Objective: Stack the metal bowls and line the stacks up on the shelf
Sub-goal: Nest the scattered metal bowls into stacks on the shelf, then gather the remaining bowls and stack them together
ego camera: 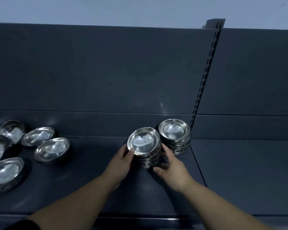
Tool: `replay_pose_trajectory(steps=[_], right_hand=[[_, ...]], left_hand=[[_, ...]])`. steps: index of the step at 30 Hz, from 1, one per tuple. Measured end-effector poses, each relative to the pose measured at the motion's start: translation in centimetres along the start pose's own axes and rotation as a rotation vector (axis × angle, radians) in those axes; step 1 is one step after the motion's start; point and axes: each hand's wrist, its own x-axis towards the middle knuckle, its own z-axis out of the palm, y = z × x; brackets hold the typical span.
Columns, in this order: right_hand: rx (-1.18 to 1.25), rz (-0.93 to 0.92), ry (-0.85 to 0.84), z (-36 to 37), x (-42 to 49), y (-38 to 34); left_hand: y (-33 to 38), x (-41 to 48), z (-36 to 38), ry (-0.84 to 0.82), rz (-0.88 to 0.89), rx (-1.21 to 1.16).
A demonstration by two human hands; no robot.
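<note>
Dark grey shelving fills the view: a flat shelf (90,180) backed by a vertical panel, with a slotted upright post (204,77) rising at 1 o'clock.

Left hand (121,161): fingers curled against the 9 o'clock side of the near stack (144,145), thumb on the rim of its top bowl. Right hand (171,168): partly open, fingertips against the 3 o'clock side of the same stack, thumb spread toward the stack's base. Together the hands cradle the stack; neither is fully closed.

The near stack stands on the shelf at screen centre, several bowls deep. A second stack (174,130) stands just beside it at 2 o'clock, at the foot of the post. Loose bowls (52,149) lie spread at 9 o'clock, well apart from both stacks.

Orientation: every bowl opens upward. The bowls are round and have no long axis of their own; each stack's long axis is vertical. The top bowl of the near stack appears tilted toward 8 o'clock.

Risks, as judged:
- Uneven side pressure may slide the tilted top bowl off, since polished metal grips poorly.
- Pushing toward 2 o'clock may knock the second stack.
- Releasing before the bowls nest flat may leave the column leaning.
</note>
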Motion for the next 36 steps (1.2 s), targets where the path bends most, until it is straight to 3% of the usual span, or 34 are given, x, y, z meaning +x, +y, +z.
replay_pose_trajectory(steps=[8, 15, 28, 32, 36], right_hand=[[-0.523, 0.044, -0.016, 2.4, -2.4, 1.2], [-0.619, -0.122, -0.066, 8.8, -2.9, -3.1], [-0.529, -0.232, -0.050, 28.6, -0.7, -18.7], [-0.461, -0.197, 0.006, 32.2, -0.6, -20.8], [-0.417, -0.131, -0.007, 34.4, -0.6, -21.6]], left_hand=[[-2.8, -2.9, -2.1, 0.012, 0.038, 0.700], [-4.0, -4.9, -10.1, 0.136, 0.157, 1.052], [-5.0, -8.8, -37.5, 0.423, 0.170, 1.073], [-6.4, -9.0, -42.9, 0.487, 0.146, 1.133], [-7.7, -8.8, -45.6, 0.496, 0.002, 1.082]])
